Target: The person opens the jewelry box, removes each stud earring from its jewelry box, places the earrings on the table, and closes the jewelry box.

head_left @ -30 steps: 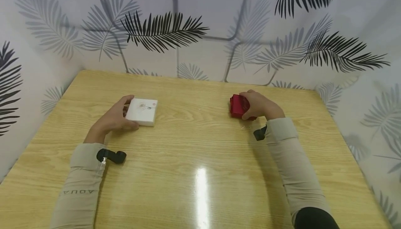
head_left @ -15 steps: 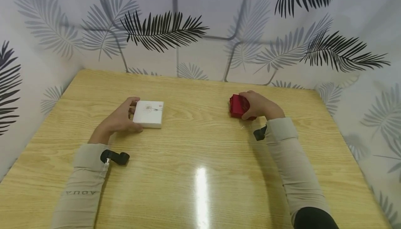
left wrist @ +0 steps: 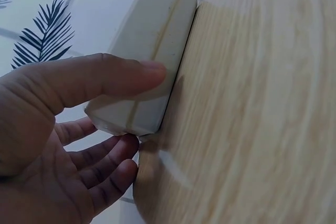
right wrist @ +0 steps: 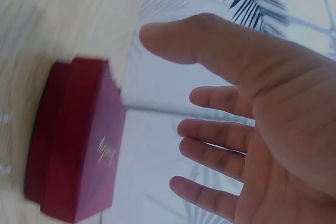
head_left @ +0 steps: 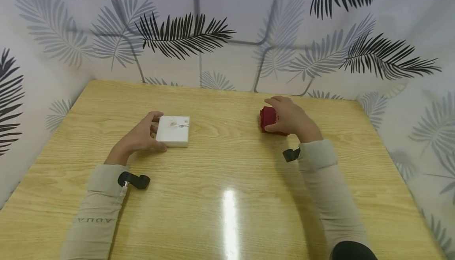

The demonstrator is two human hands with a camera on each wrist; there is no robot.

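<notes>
The beige sleeves [head_left: 332, 193] have broad cuffs [head_left: 106, 179], black wrist cameras [head_left: 135, 180] and, on the left, dark letters [head_left: 94, 220].

The wood-grained table [head_left: 192, 200] (glossy toward six o'clock) carries a white box [head_left: 173, 130] at ten, a red box [head_left: 269, 119] at two

A wood-grained table [head_left: 199, 196], light yellow-brown, fills the near part of the scene, its grain running mostly left to right. A long streak of reflected light [head_left: 230, 224] shines on its glossy top, near side, close to the middle. Past the far edge stands a pale backdrop [head_left: 241, 66] that also flanks the table left and right — white toward the bottom, greyer higher up. Feathery leaves are printed over it: a black frond [head_left: 185, 38] far centre, another [head_left: 384, 55] farther right — plus fainter grey ones between.
</notes>
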